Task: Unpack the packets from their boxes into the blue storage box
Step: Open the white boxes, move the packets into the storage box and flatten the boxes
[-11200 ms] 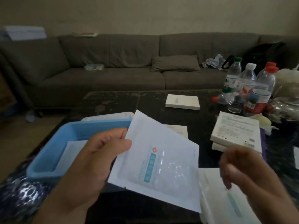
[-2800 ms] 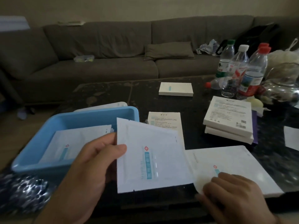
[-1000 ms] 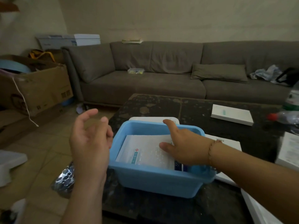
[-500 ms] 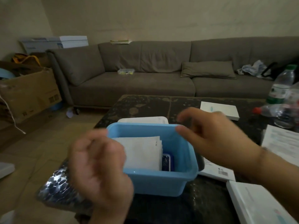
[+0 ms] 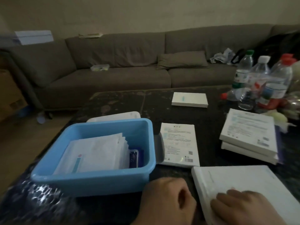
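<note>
The blue storage box (image 5: 90, 177) stands at the table's front left. A stack of white packets (image 5: 97, 153) leans inside it, with a dark blue sachet (image 5: 134, 157) to their right. A flat white box (image 5: 243, 179) lies at the front right. My left hand (image 5: 167, 202) is curled against that box's left edge. My right hand (image 5: 243, 207) rests on its top near the same edge, fingers together. More white boxes lie on the table: one (image 5: 178, 143) beside the storage box, a stack of two (image 5: 248, 133) at the right, one (image 5: 189, 99) farther back.
Several plastic bottles (image 5: 276, 82) crowd the table's back right corner. A white lid (image 5: 116, 115) lies behind the storage box and bubble wrap (image 5: 40, 197) in front of it at the left. A grey sofa (image 5: 113, 78) runs behind the table.
Both hands have left the storage box and come down to the white box at the front right. The packets now sit in the storage box. My view has swung right.
</note>
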`<move>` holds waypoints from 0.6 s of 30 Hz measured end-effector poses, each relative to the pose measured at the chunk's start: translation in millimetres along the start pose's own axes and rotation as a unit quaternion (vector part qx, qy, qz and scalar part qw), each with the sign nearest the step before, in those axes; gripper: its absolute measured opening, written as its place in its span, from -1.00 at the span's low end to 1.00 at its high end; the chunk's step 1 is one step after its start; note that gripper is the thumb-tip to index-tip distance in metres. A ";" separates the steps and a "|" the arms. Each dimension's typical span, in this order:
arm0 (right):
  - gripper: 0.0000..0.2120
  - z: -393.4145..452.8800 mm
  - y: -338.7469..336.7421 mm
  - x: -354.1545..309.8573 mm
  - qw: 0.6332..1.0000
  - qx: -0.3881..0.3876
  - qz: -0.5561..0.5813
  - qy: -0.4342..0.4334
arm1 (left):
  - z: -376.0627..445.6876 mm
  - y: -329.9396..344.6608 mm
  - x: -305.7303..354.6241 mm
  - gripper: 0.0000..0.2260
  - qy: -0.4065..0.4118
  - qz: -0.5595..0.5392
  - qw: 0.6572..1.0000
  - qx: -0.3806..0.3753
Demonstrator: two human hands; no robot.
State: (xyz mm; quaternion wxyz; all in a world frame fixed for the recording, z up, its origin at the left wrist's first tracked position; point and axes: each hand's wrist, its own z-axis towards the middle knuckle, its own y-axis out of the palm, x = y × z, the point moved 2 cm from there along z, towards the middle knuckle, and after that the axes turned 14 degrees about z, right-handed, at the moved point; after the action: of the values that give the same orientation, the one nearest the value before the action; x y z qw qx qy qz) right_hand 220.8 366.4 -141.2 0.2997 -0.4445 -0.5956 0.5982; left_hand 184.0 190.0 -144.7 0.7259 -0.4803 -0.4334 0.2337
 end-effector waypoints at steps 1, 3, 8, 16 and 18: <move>-0.79 -3.7 4.5 1.8 0.996 0.083 -0.003 -0.025 | 3.6 0.6 0.6 -0.89 -0.037 -0.026 0.999 -0.011; -0.75 -6.2 12.0 1.5 0.982 0.183 -0.013 -0.041 | 10.8 6.9 2.6 -0.95 -0.094 -0.057 0.992 -0.062; -0.40 -11.0 8.9 -0.6 0.941 0.337 -0.022 -0.035 | 20.1 27.1 11.3 -0.89 -0.141 -0.192 0.958 -0.160; -0.44 -20.3 3.6 -5.6 0.901 0.433 0.033 -0.028 | 35.6 34.0 33.1 -0.87 -0.149 -0.306 0.916 -0.212; -0.45 -20.8 4.5 -5.7 0.894 0.445 0.030 -0.032 | 37.7 33.7 35.4 -0.84 -0.154 -0.275 0.927 -0.204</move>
State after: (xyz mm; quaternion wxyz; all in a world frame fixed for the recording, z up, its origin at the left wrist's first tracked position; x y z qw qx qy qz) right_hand 242.5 370.2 -142.4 0.4291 -0.2629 -0.2625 0.8233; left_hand 172.7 249.8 -154.5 0.5725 -0.4374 -0.6935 0.0025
